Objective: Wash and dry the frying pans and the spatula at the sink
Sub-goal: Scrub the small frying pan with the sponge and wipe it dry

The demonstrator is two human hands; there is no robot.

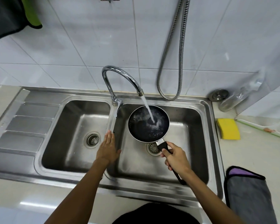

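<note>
A small black frying pan [145,126] hangs over the right basin of the steel double sink [207,120]. My right hand [176,156] grips its black handle. Water from the curved chrome tap [120,73] pours into the pan and splashes on its dark inside. My left hand [107,148] lies flat with fingers together on the ridge between the two basins, holding nothing. No spatula or other pan is in view.
A yellow sponge [228,128] lies on the counter right of the sink. A grey and purple cloth [249,194] lies at the near right. A metal shower hose [176,62] hangs on the tiled wall. Dark and green cloths [11,15] hang top left.
</note>
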